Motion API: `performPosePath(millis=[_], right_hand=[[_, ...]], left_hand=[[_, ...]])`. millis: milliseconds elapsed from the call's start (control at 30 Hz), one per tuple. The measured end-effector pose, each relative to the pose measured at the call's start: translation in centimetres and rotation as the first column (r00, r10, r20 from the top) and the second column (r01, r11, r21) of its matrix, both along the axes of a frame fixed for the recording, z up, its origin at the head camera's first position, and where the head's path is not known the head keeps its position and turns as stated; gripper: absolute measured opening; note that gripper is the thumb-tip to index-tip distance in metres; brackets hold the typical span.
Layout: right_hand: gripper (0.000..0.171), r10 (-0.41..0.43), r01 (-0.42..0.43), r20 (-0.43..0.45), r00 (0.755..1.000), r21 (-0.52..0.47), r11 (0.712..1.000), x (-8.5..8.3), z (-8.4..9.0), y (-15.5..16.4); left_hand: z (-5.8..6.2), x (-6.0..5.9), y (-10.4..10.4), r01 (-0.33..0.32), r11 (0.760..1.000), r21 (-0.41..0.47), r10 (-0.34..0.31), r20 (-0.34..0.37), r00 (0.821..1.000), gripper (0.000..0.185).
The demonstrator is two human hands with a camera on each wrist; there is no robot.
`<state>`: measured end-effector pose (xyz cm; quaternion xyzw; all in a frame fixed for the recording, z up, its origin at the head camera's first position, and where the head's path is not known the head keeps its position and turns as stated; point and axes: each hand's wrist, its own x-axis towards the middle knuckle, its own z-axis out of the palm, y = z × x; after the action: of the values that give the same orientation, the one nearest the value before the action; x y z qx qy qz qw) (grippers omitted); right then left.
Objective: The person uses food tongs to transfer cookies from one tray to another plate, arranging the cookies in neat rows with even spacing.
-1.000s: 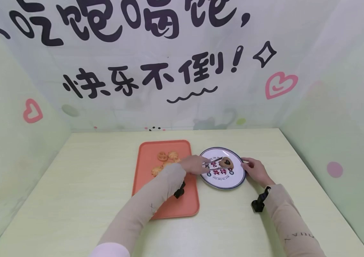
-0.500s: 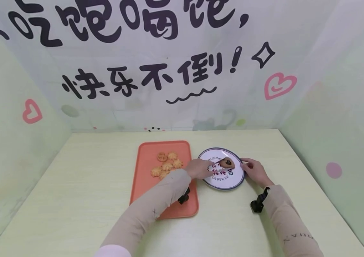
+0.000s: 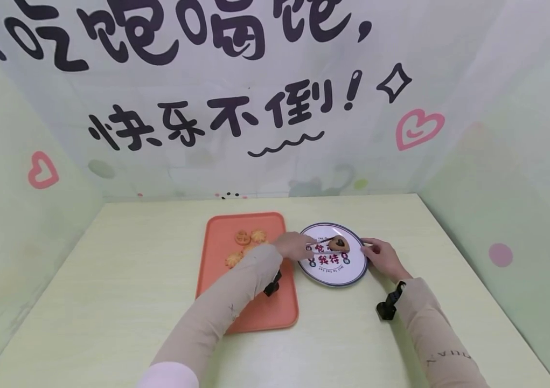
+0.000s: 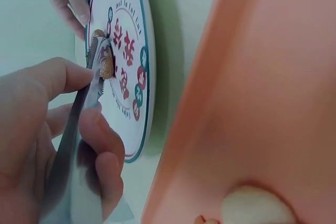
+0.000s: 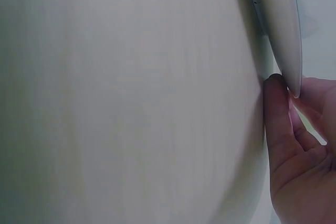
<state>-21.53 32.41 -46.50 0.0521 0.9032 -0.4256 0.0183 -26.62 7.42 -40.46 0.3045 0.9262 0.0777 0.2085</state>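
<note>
Left-hand grip, head view: fingers curled round slim metal tongs, whose tips pinch a heart-shaped brown cookie with a dark centre. Cookie sits over the far part of a round white plate with a dark rim and red lettering. Right hand touches the plate's right edge. Just left of the plate lies a rectangular orange plastic tray with several small golden flower-shaped cookies at its far end. Both rest on the pale yellow-green surface.

Left wrist view: thumb and fingers squeeze the tongs; tips clamp the cookie above the plate. Tray fills the right.

Right wrist view: right hand, fingers loosely curled, fingertips pressed to the plate's rim.
</note>
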Motion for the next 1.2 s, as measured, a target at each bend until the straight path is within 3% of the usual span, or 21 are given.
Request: performPosePath(millis=[367, 633, 1067, 1200], right_hand=[[0.040, 0.006, -0.006, -0.002, 1.000, 0.004, 1.000, -0.1, 0.1, -0.2], [0.040, -0.001, 0.001, 0.013, 1.000, 0.007, 1.000, -0.1, 0.1, -0.2], [0.041, -0.009, 0.009, 0.021, 1.000, 0.004, 1.000, -0.1, -0.2, 0.0], [0.041, -0.008, 0.008, 0.017, 1.000, 0.006, 1.000, -0.1, -0.2, 0.0]], left_hand=[[0.1, -1.2, -1.3, 0.022, 0.999, 0.026, -0.022, -0.001, 1.000, 0.045], [-0.8, -0.6, -1.8, 0.039, 0.988, 0.151, -0.048, 0.057, 0.997, 0.054], [-2.6, 0.2, -1.3, 0.055, 0.972, 0.229, -0.052, -0.018, 0.998, 0.049], [-2.6, 0.5, -1.3, 0.049, 0.967, 0.249, -0.040, -0.040, 0.998, 0.047]])
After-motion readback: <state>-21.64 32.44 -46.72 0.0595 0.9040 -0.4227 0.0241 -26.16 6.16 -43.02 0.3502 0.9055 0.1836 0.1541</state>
